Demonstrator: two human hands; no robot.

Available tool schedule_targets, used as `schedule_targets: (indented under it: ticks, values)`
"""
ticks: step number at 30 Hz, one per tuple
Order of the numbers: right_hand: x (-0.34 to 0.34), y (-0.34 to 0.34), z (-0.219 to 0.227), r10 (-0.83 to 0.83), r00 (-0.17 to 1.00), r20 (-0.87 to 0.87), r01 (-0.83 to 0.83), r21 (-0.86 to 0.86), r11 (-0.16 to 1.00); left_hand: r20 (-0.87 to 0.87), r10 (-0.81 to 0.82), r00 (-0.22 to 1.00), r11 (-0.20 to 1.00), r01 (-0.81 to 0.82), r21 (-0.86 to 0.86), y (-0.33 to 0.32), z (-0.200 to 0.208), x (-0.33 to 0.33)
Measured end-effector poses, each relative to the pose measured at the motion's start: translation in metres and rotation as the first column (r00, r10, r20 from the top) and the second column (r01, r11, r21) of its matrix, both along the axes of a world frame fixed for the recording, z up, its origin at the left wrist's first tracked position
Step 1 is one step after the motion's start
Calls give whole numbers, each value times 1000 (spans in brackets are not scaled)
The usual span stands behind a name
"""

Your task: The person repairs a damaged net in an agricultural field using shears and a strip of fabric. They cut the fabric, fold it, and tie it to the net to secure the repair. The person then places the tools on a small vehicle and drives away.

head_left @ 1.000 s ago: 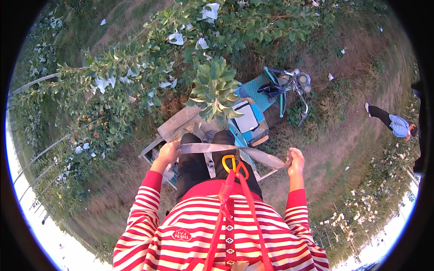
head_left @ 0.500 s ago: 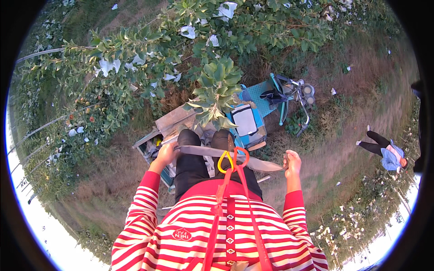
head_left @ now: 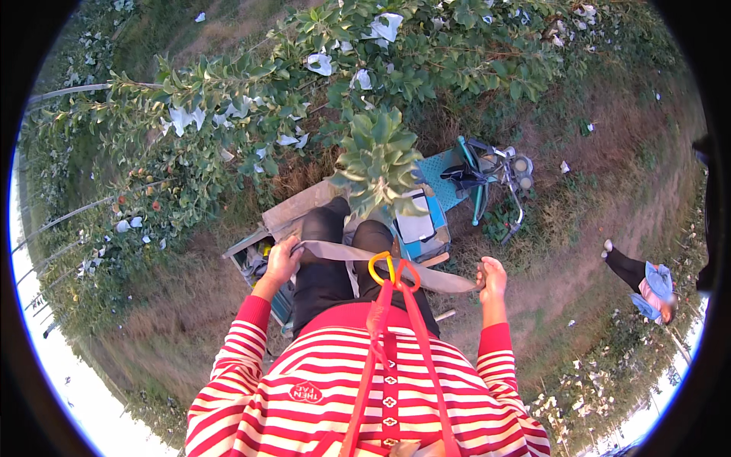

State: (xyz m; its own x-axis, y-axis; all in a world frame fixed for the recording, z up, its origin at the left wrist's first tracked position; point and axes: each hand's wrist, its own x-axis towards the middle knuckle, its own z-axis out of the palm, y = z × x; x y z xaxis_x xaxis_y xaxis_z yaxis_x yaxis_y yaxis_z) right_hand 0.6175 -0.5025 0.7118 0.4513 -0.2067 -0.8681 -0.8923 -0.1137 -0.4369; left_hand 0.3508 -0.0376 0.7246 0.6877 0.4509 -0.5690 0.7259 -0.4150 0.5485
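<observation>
A long grey strip of cloth-like material (head_left: pixel 339 252) stretches across my thighs, sagging a little in the middle. My left hand (head_left: pixel 282 260) pinches one end beside my left leg. On the right, my right hand (head_left: pixel 493 277) is closed on the other end, fingers curled. Red ribbon (head_left: pixel 416 311) hangs down my striped top and carries a yellow loop (head_left: pixel 376 266) and an orange loop (head_left: pixel 409 276), which resemble scissor handles. The loops lie in front of the strip and hide part of it.
Below my legs stands a blue three-wheeled cart (head_left: pixel 440 179) with handlebars (head_left: pixel 512 177). A leafy shoot (head_left: pixel 378 156) rises close before my knees. Fruit tree branches (head_left: pixel 228 80) with white bags (head_left: pixel 183 119) spread ahead. Another person (head_left: pixel 647 286) walks on the dirt at the right.
My left leg has shifted forward. The other person at the right has moved nearer the lower right. My hands keep hold of the strip at nearly the same spots.
</observation>
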Motion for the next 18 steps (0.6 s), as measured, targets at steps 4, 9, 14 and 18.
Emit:
schedule_targets:
  ticks: [4, 9, 14, 18]
  values:
    - [-13, -15, -3, -33, 999, 21, 33, 2, 999, -37, -60, 998, 989, 54, -140, -2, -15, 9]
    - [-20, -12, -35, -48, 999, -15, 47, -60, 997, -36, -205, 978, 969, 198, -145, -3, -68, 8]
    - [-4, 72, -111, 91, 990, 104, -99, 83, 992, -89, -36, 995, 965, 12, -261, 8, -113, -30]
    - [-17, 167, -114, 323, 931, 171, -364, 371, 854, -139, -74, 988, 965, 36, -261, 17, -111, -78]
